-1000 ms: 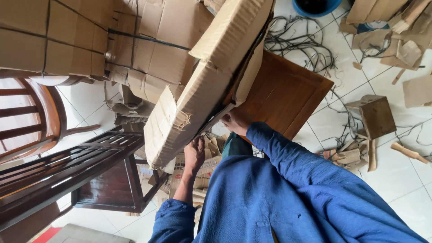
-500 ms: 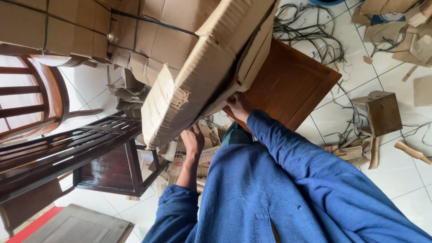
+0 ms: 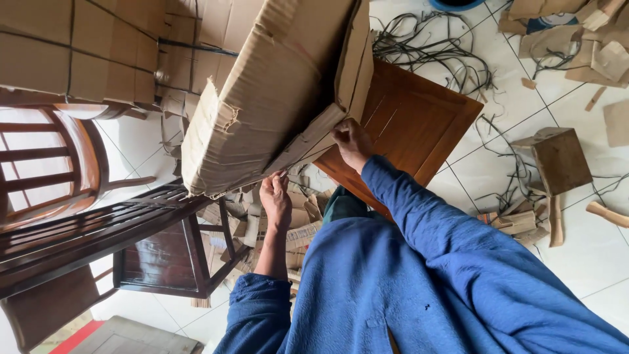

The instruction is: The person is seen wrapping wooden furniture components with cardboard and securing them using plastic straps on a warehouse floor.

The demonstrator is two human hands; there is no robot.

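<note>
Overhead, head view: both hands grip one big torn cardboard box [image 3: 275,92], tilted above the floor. Left hand [image 3: 276,196] pinches its lower edge, right hand [image 3: 350,141] clasps the flap edge. Box contents hidden. One wood panel [image 3: 413,124] lies beneath, partly covered. One small wood block [image 3: 560,160], black straps [image 3: 432,52], cardboard scraps [image 3: 288,229] on tile. Two dark chairs [image 3: 98,223], cut off left.
</note>
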